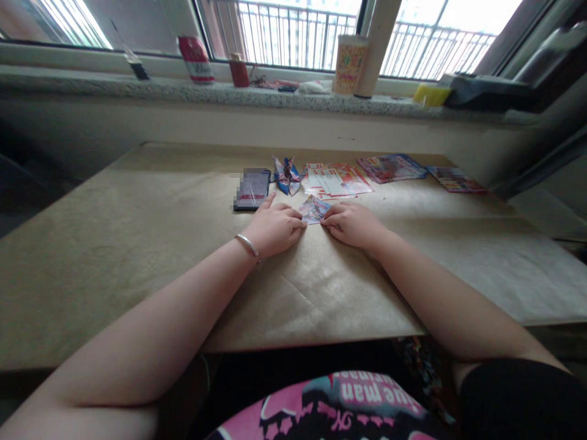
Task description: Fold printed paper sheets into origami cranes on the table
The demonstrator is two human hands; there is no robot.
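Observation:
A small folded piece of printed paper lies on the brown paper-covered table. My left hand, with a silver bracelet on the wrist, rests curled on the table and pinches the paper's left edge. Its index finger points out toward a dark phone. My right hand is curled too and pinches the paper's right edge. Both hands press the paper down against the table.
A folded blue paper figure stands behind the hands. Stacks of colourful printed sheets lie to the right. On the windowsill stand a red can, a small red bottle and a patterned cup.

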